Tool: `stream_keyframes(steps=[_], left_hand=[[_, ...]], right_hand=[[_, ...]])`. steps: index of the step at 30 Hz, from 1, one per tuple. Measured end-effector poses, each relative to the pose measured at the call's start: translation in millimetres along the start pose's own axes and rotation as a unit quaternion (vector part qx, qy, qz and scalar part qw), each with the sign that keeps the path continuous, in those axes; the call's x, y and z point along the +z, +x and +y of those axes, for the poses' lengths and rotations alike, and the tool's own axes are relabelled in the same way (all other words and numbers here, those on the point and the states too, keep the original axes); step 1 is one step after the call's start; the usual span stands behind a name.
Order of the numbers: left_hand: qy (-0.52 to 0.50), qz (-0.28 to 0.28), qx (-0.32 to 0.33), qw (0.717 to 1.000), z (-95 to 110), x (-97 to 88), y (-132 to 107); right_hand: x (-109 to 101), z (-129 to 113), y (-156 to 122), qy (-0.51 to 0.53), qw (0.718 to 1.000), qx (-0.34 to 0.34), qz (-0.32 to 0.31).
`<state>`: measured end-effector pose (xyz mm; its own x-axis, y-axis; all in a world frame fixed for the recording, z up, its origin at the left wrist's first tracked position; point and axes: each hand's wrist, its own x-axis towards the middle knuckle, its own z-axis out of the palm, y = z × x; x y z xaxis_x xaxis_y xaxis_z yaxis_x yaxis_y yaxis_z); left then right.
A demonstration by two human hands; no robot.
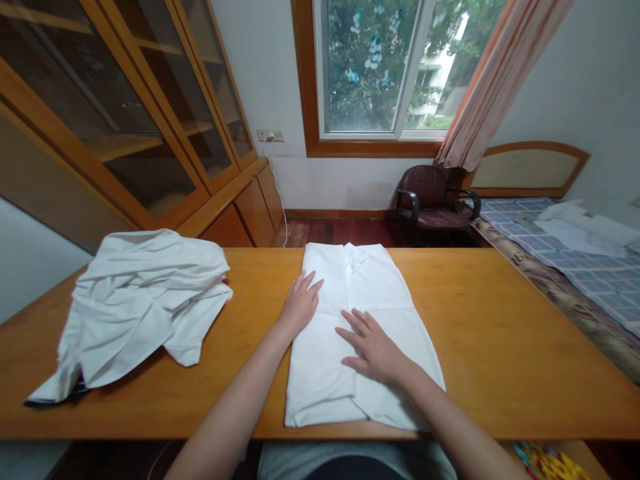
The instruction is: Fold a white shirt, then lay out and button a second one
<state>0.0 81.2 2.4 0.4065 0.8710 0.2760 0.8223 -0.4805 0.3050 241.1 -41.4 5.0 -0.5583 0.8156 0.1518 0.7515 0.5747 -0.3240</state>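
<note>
A white garment (pixel 320 360), folded into a long panel, lies flat on the wooden table (pixel 480 333) in front of me. It looks like a shirt, with a small collar-like fold at its far end. My left hand (pixel 301 299) rests on its upper left part, fingers spread. Lower down and to the right, my right hand (pixel 369 347) lies on the cloth near the middle seam, its fingers apart too. Neither hand grips the fabric. The garment's underside is hidden.
A crumpled pile of white cloth (pixel 145 300) with a dark edge lies on the table's left. Beyond the table are a glass-door cabinet (pixel 150 120), an office chair (pixel 430 200) and a bed (pixel 575 247). Something yellow (pixel 555 463) shows below the table's front right.
</note>
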Motion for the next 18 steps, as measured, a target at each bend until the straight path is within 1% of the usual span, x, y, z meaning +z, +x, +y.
stream_keyframes(steps=[3,6,8,11,13,18], left_hand=[[0.043,-0.058,0.074,0.995,13,3.6,26],[0.065,-0.101,0.101,0.988,20,15.4,52],[0.072,-0.128,0.1,0.984,21,23.7,66],[0.078,-0.159,0.084,0.981,17,33.3,83],[0.077,-0.167,0.076,0.98,14,38.1,93],[0.072,-0.173,0.059,0.98,5,47.8,115]], right_hand=[[-1,-3,-3,0.004,0.999,-0.031,-0.01],[-4,-9,-7,0.021,0.994,-0.1,-0.035],[-7,-13,-10,0.033,0.988,-0.14,-0.054],[-11,-16,-12,0.045,0.98,-0.175,-0.079],[-12,-16,-13,0.049,0.977,-0.187,-0.089],[-13,-15,-12,0.06,0.975,-0.196,-0.091]])
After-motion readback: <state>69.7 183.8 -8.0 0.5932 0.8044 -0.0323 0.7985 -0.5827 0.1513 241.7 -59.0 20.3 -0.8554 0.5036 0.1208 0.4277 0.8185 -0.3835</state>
